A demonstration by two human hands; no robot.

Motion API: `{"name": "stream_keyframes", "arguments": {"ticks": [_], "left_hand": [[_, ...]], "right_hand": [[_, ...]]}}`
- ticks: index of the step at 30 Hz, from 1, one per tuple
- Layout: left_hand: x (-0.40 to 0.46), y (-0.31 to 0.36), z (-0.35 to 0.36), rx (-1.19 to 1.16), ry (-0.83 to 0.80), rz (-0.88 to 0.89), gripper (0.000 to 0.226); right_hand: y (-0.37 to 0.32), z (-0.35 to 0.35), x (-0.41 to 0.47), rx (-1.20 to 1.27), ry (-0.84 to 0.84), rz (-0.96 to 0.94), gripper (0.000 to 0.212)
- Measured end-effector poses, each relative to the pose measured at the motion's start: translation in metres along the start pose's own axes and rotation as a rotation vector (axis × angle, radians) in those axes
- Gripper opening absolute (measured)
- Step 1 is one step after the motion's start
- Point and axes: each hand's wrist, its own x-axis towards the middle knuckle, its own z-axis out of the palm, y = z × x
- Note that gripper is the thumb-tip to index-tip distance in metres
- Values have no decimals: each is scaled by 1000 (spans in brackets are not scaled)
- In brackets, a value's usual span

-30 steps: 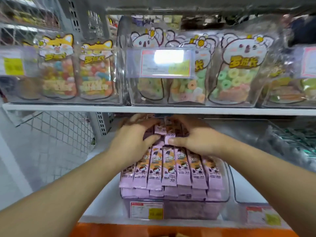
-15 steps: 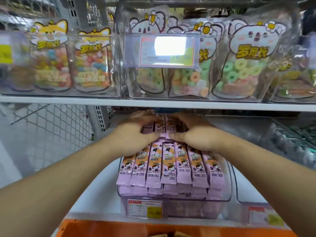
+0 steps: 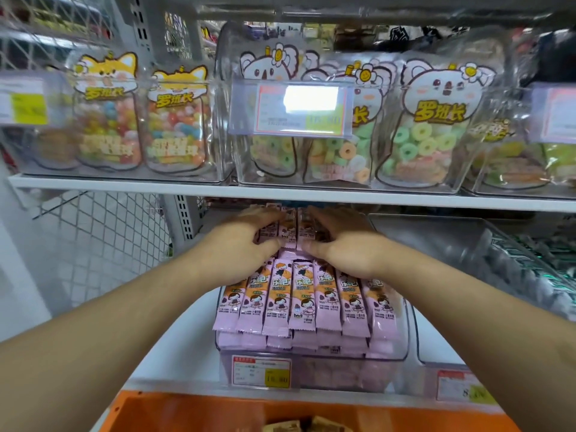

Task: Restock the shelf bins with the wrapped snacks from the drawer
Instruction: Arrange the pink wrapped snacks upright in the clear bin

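A clear shelf bin (image 3: 402, 347) on the lower shelf holds several rows of pink wrapped snack bars (image 3: 299, 300) lying flat. At the back of the bin a bunch of the same pink bars (image 3: 288, 227) stands between my hands. My left hand (image 3: 240, 244) presses the bunch from the left, fingers curled round it. My right hand (image 3: 346, 244) presses it from the right, thumb on the front row. The back of the bin is hidden under the upper shelf.
The upper shelf board (image 3: 280, 198) sits just above my hands, carrying clear bins of candy bags (image 3: 436, 135). A second clear bin (image 3: 514, 263) stands to the right. An orange drawer edge (image 3: 218, 410) lies below, with brown packets (image 3: 299, 427). A wire mesh panel (image 3: 103, 232) stands left.
Both hands have slid a little deeper under the upper shelf with the bunch of bars still squeezed between them. The camera has tilted, so the orange drawer shows more.
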Motion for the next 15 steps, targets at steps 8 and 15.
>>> {"name": "stream_keyframes", "arguments": {"ticks": [8, 15], "left_hand": [[-75, 23, -17, -11, 72, 5, 51], [-209, 45, -18, -151, 179, -14, 48]], "right_hand": [[-22, -8, -75, 90, 61, -55, 76], [-78, 32, -188, 261, 101, -322, 60]]}}
